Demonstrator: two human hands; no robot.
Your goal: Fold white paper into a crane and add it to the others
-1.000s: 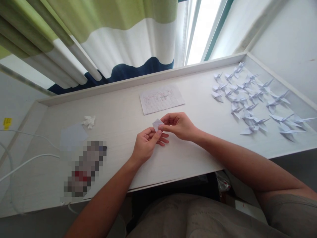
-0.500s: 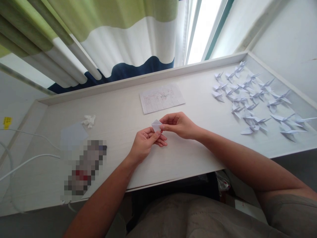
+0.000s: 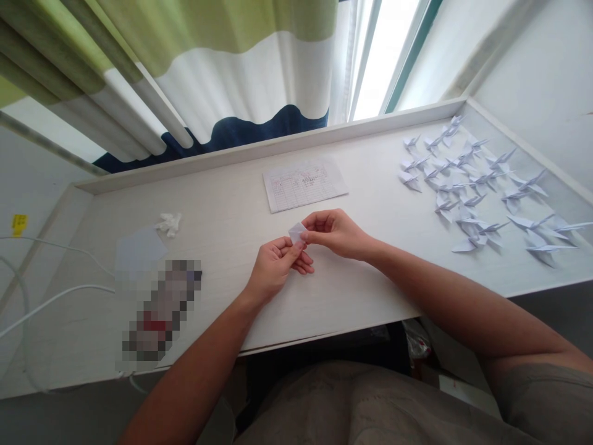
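A small folded piece of white paper [image 3: 296, 231] is held between my two hands above the middle of the desk. My left hand [image 3: 278, 262] pinches its lower corner between thumb and fingers, with the other fingertips showing below. From the right, my right hand [image 3: 337, 235] grips the paper's side with thumb and forefinger. Part of the paper is hidden behind my fingers. Several folded white paper cranes [image 3: 472, 179] stand grouped on the right side of the desk.
A printed sheet with a table [image 3: 306, 185] lies beyond my hands. Toward the left are white paper sheets [image 3: 139, 247], a crumpled white scrap [image 3: 169, 224], a pixelated object [image 3: 160, 312] and white cables [image 3: 60, 300]. A raised rim [image 3: 222, 154] edges the desk [image 3: 222, 210] below a curtain.
The view has shifted slightly. Both hands keep their pinch on the folded paper, which has turned a little between the fingers.
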